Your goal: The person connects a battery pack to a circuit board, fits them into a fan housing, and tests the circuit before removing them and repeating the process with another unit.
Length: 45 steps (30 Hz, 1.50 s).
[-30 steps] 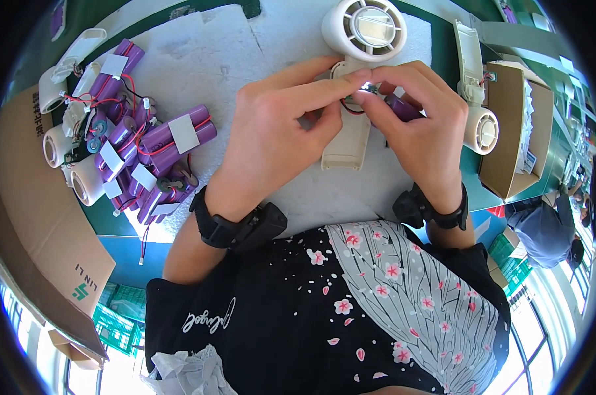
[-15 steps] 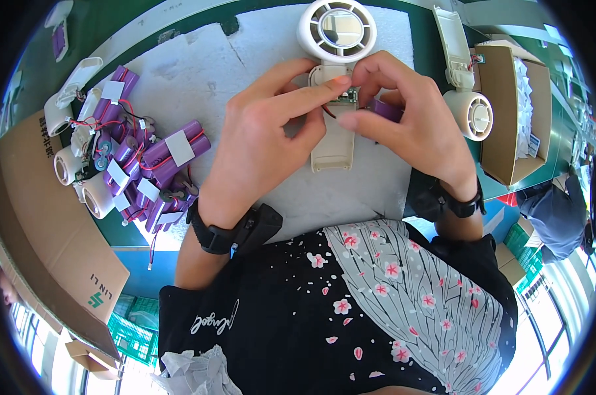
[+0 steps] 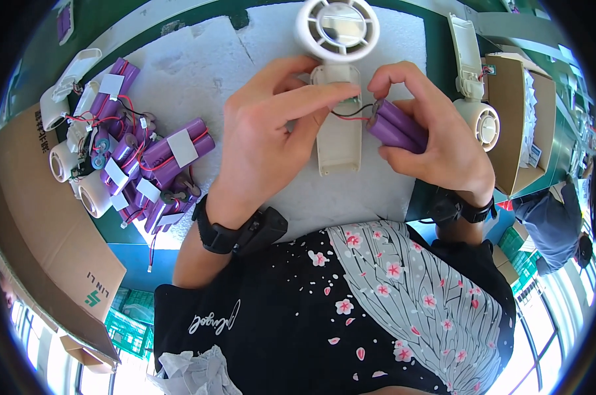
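Observation:
A cream handheld fan (image 3: 372, 29) lies on the white foam sheet with its round head at the far end and its open handle shell (image 3: 339, 151) toward me. My left hand (image 3: 262, 131) grips the upper handle, its index finger lying across the shell over the small circuit board, which is mostly hidden. A purple battery pack (image 3: 398, 126) of paired cells is pinched between the thumb and fingers of my right hand (image 3: 455, 148), just right of the handle. Red and black wires (image 3: 351, 117) run from the pack toward the fingertips of my left hand.
At the left lies a heap of purple battery packs (image 3: 154, 155) with wires, beside cream fan parts (image 3: 95, 196) and a large cardboard box (image 3: 54, 243). To the right, another opened fan (image 3: 477, 122) rests by a cardboard box (image 3: 541, 118) with white contents. A person (image 3: 549, 220) is beyond.
My right hand has moved right, away from the handle, and the battery pack now shows clearly in it. The wires are stretched into view. My left hand stays at the fan.

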Motion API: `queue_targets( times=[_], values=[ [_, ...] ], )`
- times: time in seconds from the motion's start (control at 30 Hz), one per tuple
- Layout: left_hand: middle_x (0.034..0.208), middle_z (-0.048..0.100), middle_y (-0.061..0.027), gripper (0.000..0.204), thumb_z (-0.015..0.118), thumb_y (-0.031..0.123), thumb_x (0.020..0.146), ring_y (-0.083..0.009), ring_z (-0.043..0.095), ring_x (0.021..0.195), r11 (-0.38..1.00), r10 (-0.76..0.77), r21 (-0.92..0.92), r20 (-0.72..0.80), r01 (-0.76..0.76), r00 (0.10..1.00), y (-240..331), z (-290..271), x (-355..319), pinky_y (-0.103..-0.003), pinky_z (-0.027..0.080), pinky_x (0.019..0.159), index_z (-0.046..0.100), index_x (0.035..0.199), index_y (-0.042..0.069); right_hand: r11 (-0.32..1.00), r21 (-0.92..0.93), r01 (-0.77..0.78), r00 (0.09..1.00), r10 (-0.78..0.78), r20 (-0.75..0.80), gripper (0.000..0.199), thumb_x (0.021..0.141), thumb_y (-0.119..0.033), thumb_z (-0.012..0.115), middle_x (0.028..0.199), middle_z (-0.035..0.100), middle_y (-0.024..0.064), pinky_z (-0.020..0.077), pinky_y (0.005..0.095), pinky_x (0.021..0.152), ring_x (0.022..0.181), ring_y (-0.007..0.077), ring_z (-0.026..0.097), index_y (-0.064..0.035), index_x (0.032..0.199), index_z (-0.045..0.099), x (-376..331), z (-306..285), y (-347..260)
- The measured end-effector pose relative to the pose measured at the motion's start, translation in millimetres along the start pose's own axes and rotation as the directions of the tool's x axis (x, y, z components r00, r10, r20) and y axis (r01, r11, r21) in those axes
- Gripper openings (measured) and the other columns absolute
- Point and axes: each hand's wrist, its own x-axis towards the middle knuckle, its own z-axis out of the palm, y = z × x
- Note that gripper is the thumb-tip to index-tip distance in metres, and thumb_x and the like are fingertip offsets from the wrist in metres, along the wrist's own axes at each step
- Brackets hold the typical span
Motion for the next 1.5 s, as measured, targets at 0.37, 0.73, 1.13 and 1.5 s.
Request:
queue_targets(
  times=[0.37,0.73,1.13,1.5],
  values=[
    [0.116,0.062,-0.0101,0.033,0.064,-0.006,0.083,-0.0132,0.061,0.087,0.989,-0.122,-0.078,0.09,0.129,0.988,4.9,-14.1,2.2,-0.023,0.048,0.076,0.072,0.111,0.007,0.949,0.015,-0.314,0.931,0.311,-0.191,0.033,0.087,-0.005,0.064,0.098,0.066,0.0064,0.0491,0.0233,0.055,0.063,0.0136,0.064,-0.0055,0.119,0.058,1.9,-7.6,-17.6],
    [0.103,0.068,-0.0069,0.034,0.064,-0.003,0.075,-0.0154,0.063,0.075,0.97,-0.214,-0.116,-0.001,0.212,0.977,5.8,-4.9,0.8,-0.024,0.049,0.067,0.074,0.103,0.012,0.784,-0.618,-0.062,0.919,-0.197,-0.342,0.013,0.077,-0.005,0.075,0.097,0.069,0.0064,0.0513,0.025,0.058,0.068,0.0172,0.066,-0.0003,0.088,0.07,-6.0,3.8,-17.0],
    [0.101,0.068,-0.0049,0.033,0.063,-0.004,0.074,-0.0119,0.058,0.069,0.967,-0.227,-0.119,-0.007,0.224,0.974,4.2,-2.3,3.8,-0.023,0.046,0.062,0.074,0.101,0.012,0.698,-0.715,0.043,0.926,-0.296,-0.234,0.012,0.072,-0.002,0.077,0.095,0.073,0.0104,0.0551,0.0283,0.066,0.074,0.0221,0.069,0.0022,0.083,0.072,-6.9,8.4,-18.1],
    [0.095,0.066,-0.0041,0.032,0.061,-0.004,0.076,-0.011,0.054,0.066,0.966,-0.208,-0.156,-0.008,0.204,0.978,3.1,-1.9,4.5,-0.023,0.044,0.059,0.073,0.101,0.011,0.728,-0.685,0.032,0.944,-0.246,-0.218,0.01,0.074,0.0,0.075,0.097,0.073,0.011,0.0555,0.0287,0.067,0.077,0.0235,0.07,0.0022,0.083,0.073,-7.7,1.3,-21.1]
  ],
)
